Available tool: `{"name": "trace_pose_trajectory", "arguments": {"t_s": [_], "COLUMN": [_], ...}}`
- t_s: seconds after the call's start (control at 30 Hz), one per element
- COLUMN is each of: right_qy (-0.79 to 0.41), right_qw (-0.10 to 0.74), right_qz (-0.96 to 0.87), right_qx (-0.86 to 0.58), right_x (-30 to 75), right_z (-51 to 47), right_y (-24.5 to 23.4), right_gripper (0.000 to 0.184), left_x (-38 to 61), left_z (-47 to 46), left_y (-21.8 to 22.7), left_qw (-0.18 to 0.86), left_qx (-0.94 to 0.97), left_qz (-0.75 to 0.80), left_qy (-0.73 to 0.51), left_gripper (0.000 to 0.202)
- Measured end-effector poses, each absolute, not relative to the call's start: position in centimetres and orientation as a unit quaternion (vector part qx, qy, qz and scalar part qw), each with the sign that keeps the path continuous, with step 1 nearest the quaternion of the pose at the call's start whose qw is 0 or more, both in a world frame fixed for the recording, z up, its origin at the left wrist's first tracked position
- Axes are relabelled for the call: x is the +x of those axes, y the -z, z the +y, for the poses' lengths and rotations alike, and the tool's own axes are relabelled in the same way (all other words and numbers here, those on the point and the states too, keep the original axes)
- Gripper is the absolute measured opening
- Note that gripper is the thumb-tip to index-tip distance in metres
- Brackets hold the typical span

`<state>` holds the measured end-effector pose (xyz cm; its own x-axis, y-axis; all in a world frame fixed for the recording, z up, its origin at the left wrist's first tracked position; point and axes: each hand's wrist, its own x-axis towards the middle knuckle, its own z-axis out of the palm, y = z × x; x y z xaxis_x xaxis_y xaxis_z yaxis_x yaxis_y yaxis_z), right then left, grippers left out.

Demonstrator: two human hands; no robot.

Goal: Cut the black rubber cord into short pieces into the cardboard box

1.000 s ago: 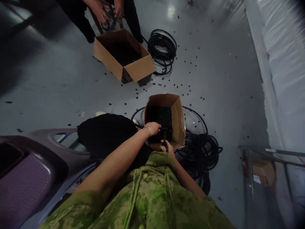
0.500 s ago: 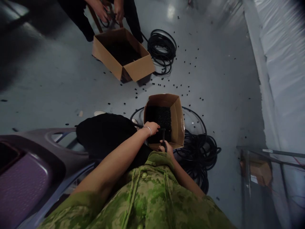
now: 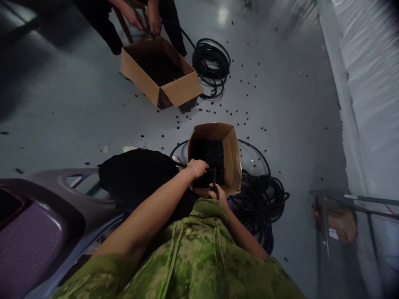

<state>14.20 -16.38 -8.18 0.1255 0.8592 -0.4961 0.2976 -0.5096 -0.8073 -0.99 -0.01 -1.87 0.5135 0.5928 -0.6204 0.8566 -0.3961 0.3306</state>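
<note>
My left hand [image 3: 199,167] is closed round a black hose [image 3: 178,163], above the near part of an open cardboard box [image 3: 233,160]. The short hose end sticks out to the right of my fingers. In my right hand [image 3: 219,192], at the box's near edge, are what look like dark scissors [image 3: 214,179], their tip pointing away from me and touching or nearly touching the hose end. Whether the blades are apart is too dark to see. Many small black cut pieces [image 3: 214,153] lie inside the box.
A coil of black hose [image 3: 264,199] lies right of my box. Ahead, a co-worker's hands [image 3: 155,23] work over another cardboard box [image 3: 182,89], beside a second hose coil [image 3: 210,62]. Small black pieces are scattered on the grey floor. A purple-seated chair [image 3: 34,245] stands at left.
My hands and the hose have hardly moved. The co-worker's hands have shifted slightly down toward their box, and a length of hose now shows stretched behind them toward the coil.
</note>
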Motion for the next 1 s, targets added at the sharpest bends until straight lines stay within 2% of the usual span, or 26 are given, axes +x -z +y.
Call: {"name": "trace_pose_trajectory", "arguments": {"t_s": [0.5,1.0], "right_qy": [-0.504,-0.509], "right_qw": [0.253,0.279], "right_qz": [-0.425,-0.409], "right_qx": [-0.709,-0.704], "right_x": [14.1,13.8], "right_z": [-16.5,-16.8], "right_y": [8.4,8.7], "right_gripper": [0.039,0.041], "left_x": [-1.1,-1.2], "left_z": [0.2,0.3], "left_y": [2.3,3.7], "left_qw": [0.311,0.305], "left_qx": [0.816,0.825], "left_qz": [0.445,0.435], "left_qy": [0.199,0.193], "left_gripper": [0.034,0.032]}}
